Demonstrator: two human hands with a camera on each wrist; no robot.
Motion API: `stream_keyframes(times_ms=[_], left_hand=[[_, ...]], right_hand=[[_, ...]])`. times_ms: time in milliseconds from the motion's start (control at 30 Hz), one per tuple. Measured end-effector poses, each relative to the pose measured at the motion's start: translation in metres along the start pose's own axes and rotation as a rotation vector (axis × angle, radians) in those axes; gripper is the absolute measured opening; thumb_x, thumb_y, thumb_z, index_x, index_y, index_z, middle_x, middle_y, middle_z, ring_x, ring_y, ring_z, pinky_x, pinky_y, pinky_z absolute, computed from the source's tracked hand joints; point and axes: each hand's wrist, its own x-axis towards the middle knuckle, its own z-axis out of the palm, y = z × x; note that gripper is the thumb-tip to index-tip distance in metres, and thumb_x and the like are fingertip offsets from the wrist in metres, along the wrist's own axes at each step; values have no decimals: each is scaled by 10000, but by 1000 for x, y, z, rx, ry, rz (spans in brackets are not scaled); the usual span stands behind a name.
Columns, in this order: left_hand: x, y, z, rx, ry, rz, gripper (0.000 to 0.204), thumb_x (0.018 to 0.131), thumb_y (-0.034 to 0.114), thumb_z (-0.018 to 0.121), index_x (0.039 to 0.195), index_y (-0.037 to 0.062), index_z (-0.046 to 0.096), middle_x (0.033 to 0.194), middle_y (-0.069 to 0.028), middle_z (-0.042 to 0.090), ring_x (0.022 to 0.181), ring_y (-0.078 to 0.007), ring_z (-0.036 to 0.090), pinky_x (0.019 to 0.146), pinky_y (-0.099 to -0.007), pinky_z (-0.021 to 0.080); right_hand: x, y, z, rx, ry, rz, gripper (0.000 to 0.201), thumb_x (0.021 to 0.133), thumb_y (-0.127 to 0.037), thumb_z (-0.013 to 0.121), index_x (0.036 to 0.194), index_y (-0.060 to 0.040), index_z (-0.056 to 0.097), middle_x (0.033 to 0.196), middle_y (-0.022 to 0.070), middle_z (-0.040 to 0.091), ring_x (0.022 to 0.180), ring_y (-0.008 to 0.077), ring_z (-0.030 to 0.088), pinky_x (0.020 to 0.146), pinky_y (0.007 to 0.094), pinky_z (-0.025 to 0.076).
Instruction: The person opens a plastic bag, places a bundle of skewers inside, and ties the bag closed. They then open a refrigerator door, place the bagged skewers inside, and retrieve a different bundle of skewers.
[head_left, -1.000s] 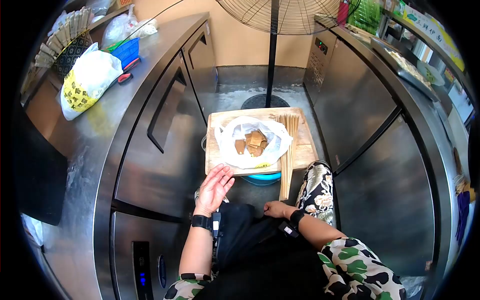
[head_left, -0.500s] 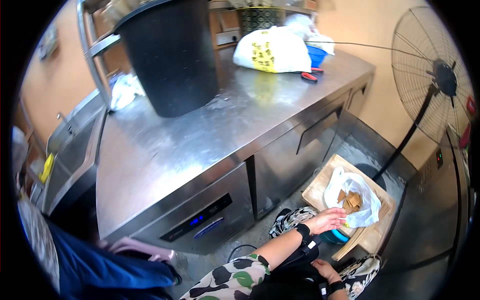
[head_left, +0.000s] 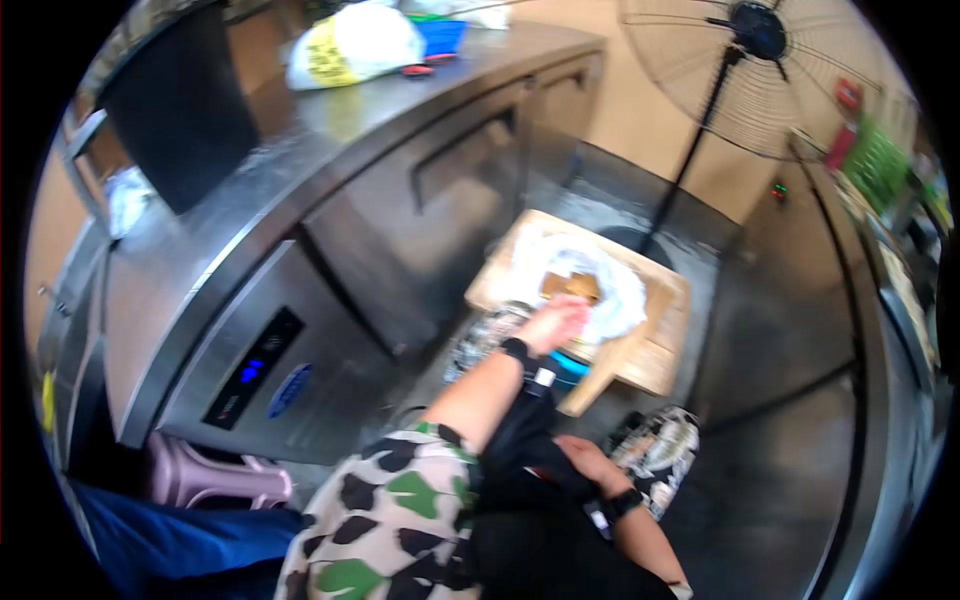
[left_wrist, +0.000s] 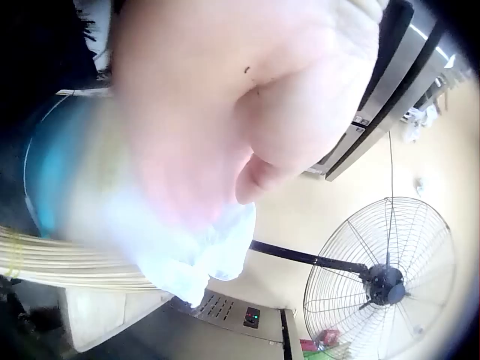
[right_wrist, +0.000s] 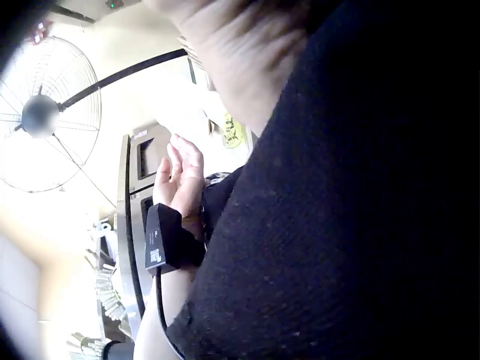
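Note:
My left hand [head_left: 560, 322] reaches over the near side of an open white plastic bag [head_left: 625, 300], its fingers extended and overlapping the bag's edge. Inside the bag lie several flat brown pieces [head_left: 582, 285], blurred here. The bag sits on a wooden board [head_left: 660, 365], beside a bundle of thin bamboo skewers [head_left: 608, 372] that juts past the board's near edge. In the left wrist view the palm [left_wrist: 247, 90] covers most of the bag. My right hand [head_left: 588, 462] rests loosely on the dark cloth at my lap, holding nothing visible.
A teal basin [head_left: 570, 366] shows beneath the board. A steel counter [head_left: 330, 125] at left carries a black bucket [head_left: 185, 110], a filled white bag [head_left: 375, 45] and a blue basket [head_left: 440, 40]. A pink stool [head_left: 215, 475] and another person's blue-clad leg [head_left: 180, 540] are lower left. A fan [head_left: 757, 30] stands behind.
The head view swung left, then partly back right. My left hand has moved forward from the board's near edge to over the bag. The right hand stays near the lap.

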Motion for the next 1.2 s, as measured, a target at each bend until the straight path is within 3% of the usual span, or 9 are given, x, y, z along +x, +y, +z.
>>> stream_keyframes(times_ms=[200,300,433,600,767,833,900,1000,1200], left_hand=[[-34,14,-3,190,134,-180,190,926,126,561,1111,80,557,1071,-66,622,1044,-220,606,902,-380,507],[-42,29,-6,93,109,-237,182,932,139,551,1105,84,569,1073,-66,625,1031,-219,610,861,-363,514],[-29,47,-3,219,54,-264,202,925,144,564,1122,101,573,1111,-57,630,1026,-204,615,868,-341,507],[9,55,-14,14,-5,-211,213,903,119,586,1115,97,580,1118,-73,634,1042,-214,608,889,-356,505],[31,31,-61,-153,57,-240,265,906,110,565,1169,81,552,1137,-89,606,1091,-247,571,937,-402,488],[26,42,-59,-79,93,-153,268,892,126,588,1156,93,555,1099,-65,604,1038,-217,579,899,-364,494],[14,57,-58,-90,94,-151,262,897,128,586,1154,95,550,1085,-60,615,1033,-204,583,879,-342,498],[2,74,-61,-98,103,-132,250,890,119,604,1133,87,554,1052,-70,623,958,-189,612,823,-316,517],[7,76,-88,-78,160,-152,255,900,143,601,1144,88,552,1049,-82,628,962,-215,622,808,-341,527]], right_hand=[[6,-14,14,-269,99,-71,255,950,-262,528,1024,-44,639,928,48,664,880,141,599,828,283,479],[18,-15,25,-37,100,-161,223,937,-222,555,1006,-26,636,915,40,660,870,141,607,815,280,485],[12,-43,13,372,275,-55,161,946,-169,548,996,-25,599,849,42,636,768,112,607,702,231,490],[20,-36,-4,448,478,3,157,969,-206,516,954,-63,579,837,28,641,726,103,598,674,225,493],[27,-37,7,410,194,58,158,944,-239,574,1010,-97,600,899,17,638,810,92,588,733,238,478],[26,-39,9,119,96,29,235,931,-260,600,1070,-70,595,949,25,648,881,118,590,812,255,468],[15,-80,6,-77,-82,135,403,930,-337,593,1194,-35,552,1109,75,623,1080,192,561,952,300,426],[11,-87,15,-389,-253,66,683,909,-498,543,1397,-55,364,1370,193,451,1276,309,427,1059,370,340],[51,-54,35,-613,-422,120,780,891,-569,522,1446,-82,270,1426,230,372,1339,355,342,1105,418,279]])
